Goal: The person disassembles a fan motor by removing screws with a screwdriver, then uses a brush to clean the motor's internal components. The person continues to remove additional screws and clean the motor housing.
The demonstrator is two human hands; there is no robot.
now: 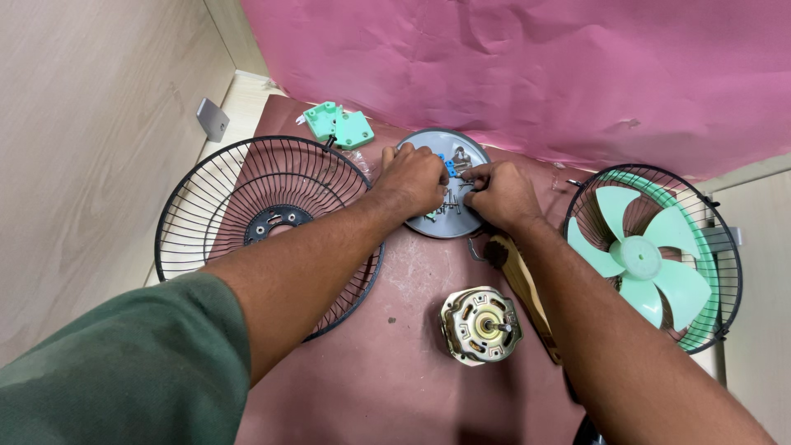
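From the bare motor [480, 325] at six o'clock on the bench [395, 363], I watch my left hand [412, 183] and right hand [501, 194] pinching small screws in the grey dish [470, 152] at twelve, sorting fasteners, which calls for fine fingertip picks.

A round dish [474, 148] lies between the wire guard [214, 189] and the fan blade [638, 259].

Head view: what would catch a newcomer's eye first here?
Both hands meet at the centre over a round grey dish of small screws and blue bits, the left hand and right hand picking among them. A black wire fan guard lies at left, and a pale green fan blade sits inside another guard at right. A bare electric motor stands below the dish.
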